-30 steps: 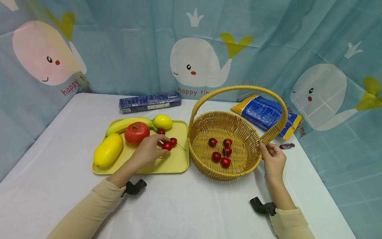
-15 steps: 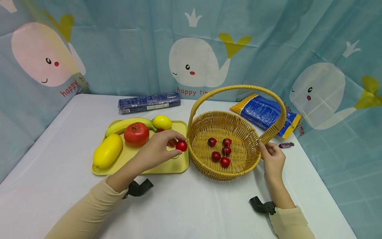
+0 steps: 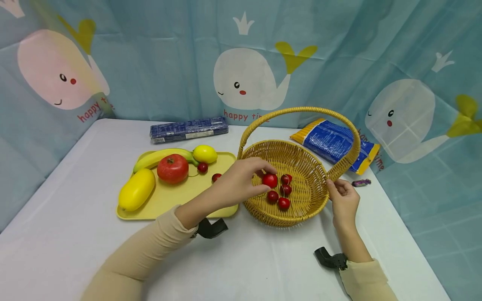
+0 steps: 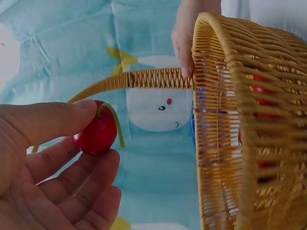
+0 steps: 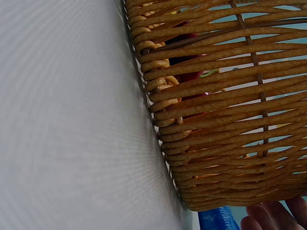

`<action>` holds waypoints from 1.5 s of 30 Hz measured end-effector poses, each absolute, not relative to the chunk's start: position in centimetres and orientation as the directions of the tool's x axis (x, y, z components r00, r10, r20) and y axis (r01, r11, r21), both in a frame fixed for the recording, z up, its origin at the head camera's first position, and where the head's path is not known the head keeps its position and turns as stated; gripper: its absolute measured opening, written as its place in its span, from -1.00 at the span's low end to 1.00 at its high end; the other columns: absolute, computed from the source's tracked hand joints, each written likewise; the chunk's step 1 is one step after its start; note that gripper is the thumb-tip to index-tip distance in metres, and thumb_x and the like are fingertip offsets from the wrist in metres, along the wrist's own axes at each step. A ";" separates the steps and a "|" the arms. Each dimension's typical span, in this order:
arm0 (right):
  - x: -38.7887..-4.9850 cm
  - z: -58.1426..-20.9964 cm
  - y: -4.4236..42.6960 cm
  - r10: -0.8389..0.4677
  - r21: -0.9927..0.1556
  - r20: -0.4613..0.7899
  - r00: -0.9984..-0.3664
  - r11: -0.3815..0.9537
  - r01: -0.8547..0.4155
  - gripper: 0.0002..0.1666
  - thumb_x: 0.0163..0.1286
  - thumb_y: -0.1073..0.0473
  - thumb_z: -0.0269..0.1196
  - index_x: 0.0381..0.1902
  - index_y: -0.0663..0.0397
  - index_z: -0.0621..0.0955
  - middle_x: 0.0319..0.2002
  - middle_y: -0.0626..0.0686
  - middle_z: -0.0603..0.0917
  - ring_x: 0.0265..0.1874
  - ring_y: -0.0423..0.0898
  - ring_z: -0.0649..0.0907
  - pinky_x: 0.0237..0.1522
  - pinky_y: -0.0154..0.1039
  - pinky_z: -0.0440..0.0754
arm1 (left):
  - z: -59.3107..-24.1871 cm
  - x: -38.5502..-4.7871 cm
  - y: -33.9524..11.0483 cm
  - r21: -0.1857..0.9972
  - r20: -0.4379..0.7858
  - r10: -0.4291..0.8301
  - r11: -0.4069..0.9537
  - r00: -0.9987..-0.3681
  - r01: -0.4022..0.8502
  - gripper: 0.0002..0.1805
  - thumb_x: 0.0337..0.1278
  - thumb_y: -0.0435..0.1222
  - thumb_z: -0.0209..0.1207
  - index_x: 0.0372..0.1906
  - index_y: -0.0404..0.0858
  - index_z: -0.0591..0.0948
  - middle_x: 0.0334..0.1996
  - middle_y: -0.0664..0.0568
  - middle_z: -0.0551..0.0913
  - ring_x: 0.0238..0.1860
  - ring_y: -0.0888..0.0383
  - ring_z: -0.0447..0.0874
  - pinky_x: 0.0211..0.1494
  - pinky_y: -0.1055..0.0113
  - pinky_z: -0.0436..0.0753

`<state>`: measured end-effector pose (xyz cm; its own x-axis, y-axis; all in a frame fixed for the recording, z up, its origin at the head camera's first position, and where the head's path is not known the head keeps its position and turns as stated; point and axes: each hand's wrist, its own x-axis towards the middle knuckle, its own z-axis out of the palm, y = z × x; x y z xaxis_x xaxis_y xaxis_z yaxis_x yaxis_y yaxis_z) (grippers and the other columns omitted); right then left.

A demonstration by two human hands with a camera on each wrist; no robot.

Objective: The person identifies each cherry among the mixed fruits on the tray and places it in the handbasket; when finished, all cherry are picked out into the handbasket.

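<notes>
Over the left half of the wicker basket [image 3: 276,222], my left hand [image 3: 241,182] pinches a red cherry [image 3: 269,180] between thumb and fingers. In the left wrist view the pinched cherry [image 4: 98,132] has a bent green stem. Several cherries [image 3: 284,203] lie on the basket's floor; the left hand may hide another. At the foot of the handle, my right hand [image 3: 345,205] holds the basket's right rim with thumb and fingers. Only some fingers [image 5: 271,215] of it show at the corner of the right wrist view, beside the basket wall [image 5: 225,120].
Left of the basket lies a yellow tray [image 3: 173,213] with a banana [image 3: 150,159], a red apple-like fruit [image 3: 172,168], a lemon [image 3: 205,154], a yellow oval fruit [image 3: 136,189] and cherries [image 3: 202,167]. Behind are a dark blue packet [image 3: 188,128] and a blue-yellow bag [image 3: 331,142]. A purple-wrapped candy [image 3: 361,182] lies right.
My left hand has carried a cherry rightward from the tray to over the basket, uncovering two cherries on the tray. The right hand has stayed on the basket's rim.
</notes>
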<state>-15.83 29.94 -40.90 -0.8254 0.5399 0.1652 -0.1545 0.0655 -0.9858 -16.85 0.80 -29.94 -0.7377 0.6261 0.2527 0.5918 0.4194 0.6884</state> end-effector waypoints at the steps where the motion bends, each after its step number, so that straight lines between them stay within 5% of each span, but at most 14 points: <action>1: -15.8 -40.9 29.9 0.540 -0.986 0.166 -0.825 0.065 -0.155 -0.78 0.20 0.24 0.29 -0.25 0.28 0.57 -0.45 -0.08 0.67 -0.51 -0.29 0.60 -0.52 -0.52 0.53 | -29.9 -17.0 1.2 0.692 0.256 0.625 0.414 -0.737 0.592 -0.66 -0.01 -0.33 0.30 -0.05 -0.18 0.58 -0.13 0.15 0.59 -0.18 0.30 0.51 -0.09 0.39 0.55; 31: -15.9 -41.1 30.0 0.548 -0.986 0.164 -0.821 0.082 -0.142 -0.80 0.21 0.22 0.29 -0.26 0.24 0.57 -0.47 -0.12 0.65 -0.53 -0.31 0.59 -0.53 -0.54 0.53 | -33.1 -26.5 9.7 0.841 0.046 0.449 0.465 -0.892 0.277 -0.71 -0.01 -0.33 0.30 -0.11 -0.22 0.60 -0.23 0.05 0.59 -0.23 0.19 0.53 -0.28 0.46 0.52; 40: -15.9 -41.0 30.0 0.549 -0.987 0.158 -0.821 0.086 -0.133 -0.80 0.20 0.20 0.29 -0.27 0.21 0.57 -0.44 -0.11 0.66 -0.52 -0.30 0.61 -0.51 -0.53 0.55 | -33.9 -27.5 10.5 0.781 0.016 0.439 0.555 -0.898 0.285 -0.73 -0.02 -0.35 0.29 -0.14 -0.27 0.60 -0.24 0.02 0.59 -0.31 0.17 0.52 -0.31 0.39 0.51; 45: -15.9 -40.9 29.9 0.552 -0.989 0.147 -0.821 0.087 -0.119 -0.77 0.20 0.18 0.30 -0.25 0.21 0.57 -0.44 -0.12 0.66 -0.51 -0.31 0.60 -0.50 -0.53 0.54 | -34.9 -28.1 10.7 0.726 -0.007 0.443 0.618 -0.897 0.300 -0.85 -0.03 -0.44 0.24 -0.28 -0.29 0.60 -0.42 0.06 0.52 -0.49 0.21 0.36 -0.44 0.42 0.37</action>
